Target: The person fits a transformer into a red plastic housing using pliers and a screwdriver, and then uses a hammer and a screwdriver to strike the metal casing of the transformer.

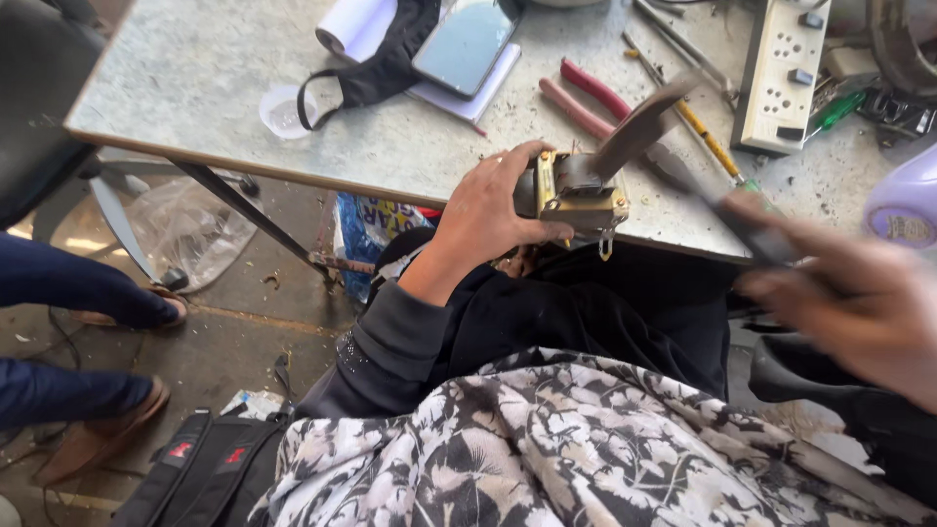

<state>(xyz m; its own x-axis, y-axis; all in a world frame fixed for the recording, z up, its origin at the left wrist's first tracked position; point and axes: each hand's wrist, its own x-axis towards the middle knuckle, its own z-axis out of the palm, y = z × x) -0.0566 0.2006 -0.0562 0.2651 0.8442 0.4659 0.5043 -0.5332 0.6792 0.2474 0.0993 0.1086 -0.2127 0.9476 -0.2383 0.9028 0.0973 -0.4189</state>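
My left hand [488,220] is clamped around a small metal part [576,195], brass-coloured frame with a dark body, held right at the near edge of the surface [195,78]. The fingers [522,156] curl over its left side, thumb under, so it's gripped tight. The part sits partly over the edge, above my lap.

My right hand [859,303] is blurred at the right of the frame. It's closed around the handle of a long dark tool [683,146], a hammer by the look of it, though the blur makes that unsure. The tool's head end is up near the top of the metal part; I can't tell if they touch.

On the surface behind: red-handled pliers [586,98] just beyond the part, a yellow-handled screwdriver [708,137] beside them, a cream power strip [781,73] further right, a green-handled tool [839,107] past that. Far side has a phone [464,44] lying on a white notepad [366,24], with a black face mask [376,73] draped next to it and a small clear lid [283,109] near the mask. A pale purple rounded thing [903,205] is at the right edge.

Under the surface there's a blue printed bag [366,229]. On the floor at left, another person's legs in dark blue trousers [68,283] with brown shoes [98,429], and a black bag [205,468] near my knee.
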